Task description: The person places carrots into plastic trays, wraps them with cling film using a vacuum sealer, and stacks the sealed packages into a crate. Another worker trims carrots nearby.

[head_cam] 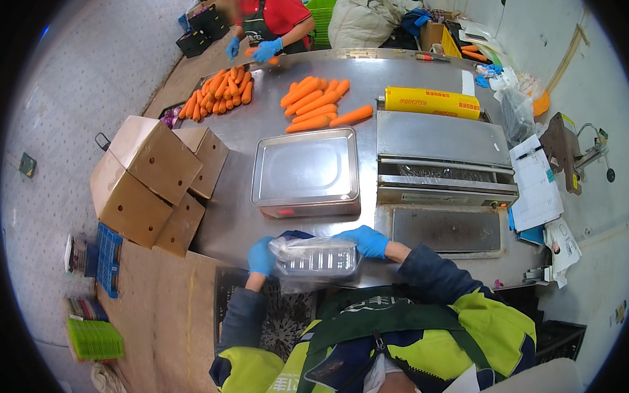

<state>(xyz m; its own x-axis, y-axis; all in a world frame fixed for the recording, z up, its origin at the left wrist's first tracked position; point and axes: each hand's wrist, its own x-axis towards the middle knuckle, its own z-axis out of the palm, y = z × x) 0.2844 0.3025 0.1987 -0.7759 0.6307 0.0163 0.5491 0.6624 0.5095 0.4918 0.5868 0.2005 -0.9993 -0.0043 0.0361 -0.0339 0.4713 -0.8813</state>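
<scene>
Both my hands wear blue gloves. Between them is a stack of clear plastic trays (320,260), partly covered by a crumpled clear plastic bag (292,247). My left hand (262,256) grips the left end of the stack. On the other end, my right hand (367,241) holds the far right corner, its fingers reaching over the back. The stack is at the near edge of the steel table (231,193). Just beyond it sits a rectangular metal tray (306,167), lying bottom up on a reddish base that is mostly hidden.
Right of the metal tray stands a film-wrapping machine (444,138) with a yellow film roll (432,102). Carrots (318,103) lie beyond the tray, with a larger pile (222,93) at far left. Cardboard boxes (149,175) stand left. Across the table, a person's gloved hand (267,50) handles carrots.
</scene>
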